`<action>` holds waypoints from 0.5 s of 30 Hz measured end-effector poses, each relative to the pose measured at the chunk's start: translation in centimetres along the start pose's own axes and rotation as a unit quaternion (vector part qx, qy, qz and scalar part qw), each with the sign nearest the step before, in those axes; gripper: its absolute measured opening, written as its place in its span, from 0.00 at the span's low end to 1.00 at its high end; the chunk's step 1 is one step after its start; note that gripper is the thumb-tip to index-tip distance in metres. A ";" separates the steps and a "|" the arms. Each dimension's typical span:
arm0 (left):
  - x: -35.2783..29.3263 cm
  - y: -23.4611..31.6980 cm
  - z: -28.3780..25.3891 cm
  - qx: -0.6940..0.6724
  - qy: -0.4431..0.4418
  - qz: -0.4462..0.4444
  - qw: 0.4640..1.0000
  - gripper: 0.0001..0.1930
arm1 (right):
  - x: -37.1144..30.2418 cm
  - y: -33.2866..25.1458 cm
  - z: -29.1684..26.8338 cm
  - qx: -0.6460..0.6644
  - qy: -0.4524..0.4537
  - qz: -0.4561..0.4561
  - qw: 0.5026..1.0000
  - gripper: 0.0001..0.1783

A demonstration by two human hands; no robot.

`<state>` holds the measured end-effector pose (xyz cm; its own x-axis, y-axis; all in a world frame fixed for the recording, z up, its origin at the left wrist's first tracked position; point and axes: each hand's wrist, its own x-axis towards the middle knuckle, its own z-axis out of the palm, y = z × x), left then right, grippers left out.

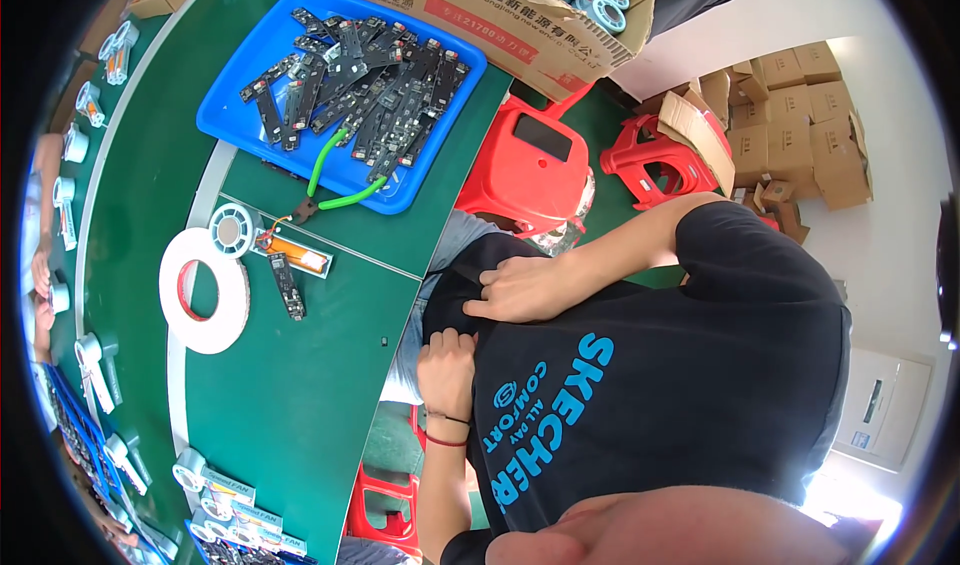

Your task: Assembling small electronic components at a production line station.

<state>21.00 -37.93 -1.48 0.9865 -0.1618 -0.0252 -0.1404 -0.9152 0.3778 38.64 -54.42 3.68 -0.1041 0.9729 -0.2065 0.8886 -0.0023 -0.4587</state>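
Observation:
Both my hands are at the lower edge of my black T-shirt (660, 365). My left hand (445, 370), with thin bands at its wrist, is closed in a fist on the hem. My right hand (520, 290) lies just above it in the picture, fingers curled onto the dark cloth. On the green table (290, 385) to the left, a round fan (232, 231) is wired to a tray-like part with an orange battery (300, 258). A narrow black circuit board (288, 287) lies beside it. Green-handled cutters (303, 211) rest partly on the blue tray's edge.
A blue tray (222, 115) holds a heap of circuit boards. Near the fan lies a white tape roll (237, 310). A cardboard box (470, 30) holds fans. Red stools (515, 170) stand beyond, one bearing a phone (543, 137). Co-workers' hands (42, 275) show far left.

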 end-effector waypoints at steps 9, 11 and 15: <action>0.1 0.4 -1.8 -0.035 0.123 -0.005 0.992 0.14 | 1.9 0.5 -3.6 0.152 -0.100 0.060 0.981 0.16; 0.2 0.4 -2.4 -0.032 0.098 -0.010 0.995 0.14 | 2.2 0.6 -3.7 0.169 -0.128 0.073 0.975 0.16; 0.4 0.6 -3.0 -0.036 0.038 -0.023 0.998 0.13 | 2.2 1.4 -3.0 0.177 -0.116 0.045 0.976 0.14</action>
<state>21.57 -37.40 1.49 0.9958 -0.0884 0.0251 -0.0903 -0.8917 0.4435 40.93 -51.57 5.15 -0.1682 0.8867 -0.4307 0.6931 -0.2043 -0.6913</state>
